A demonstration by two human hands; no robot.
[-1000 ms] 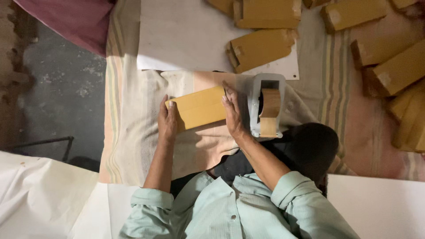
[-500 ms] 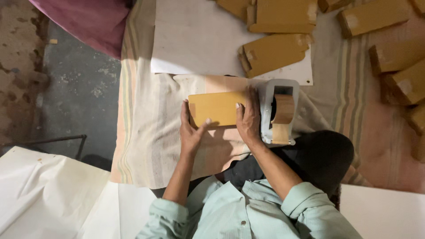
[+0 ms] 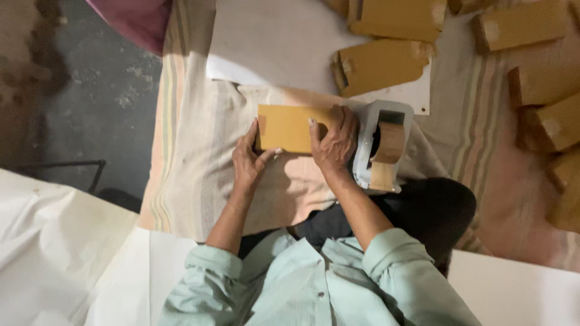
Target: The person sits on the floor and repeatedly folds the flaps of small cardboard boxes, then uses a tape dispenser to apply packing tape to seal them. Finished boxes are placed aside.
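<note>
A flat brown paper-wrapped packet [image 3: 289, 128] lies on a striped cloth [image 3: 193, 175] in front of me. My left hand [image 3: 249, 158] grips its near left corner, thumb along the lower edge. My right hand [image 3: 334, 142] presses flat on its right end, fingers spread over the top. Right beside that hand stands a grey tape dispenser [image 3: 382, 145] loaded with a roll of brown tape.
A white sheet [image 3: 284, 48] lies beyond the packet. Several similar brown packets [image 3: 380, 63] are scattered at the top and right [image 3: 547, 118]. White paper [image 3: 54, 253] covers the near left, bare grey floor [image 3: 103, 90] lies left, and a pink cloth [image 3: 133, 18] sits at the top.
The packet has been turned from tilted to level and set down flat. My right hand shifted onto its right end; the left hand slid to the near left corner.
</note>
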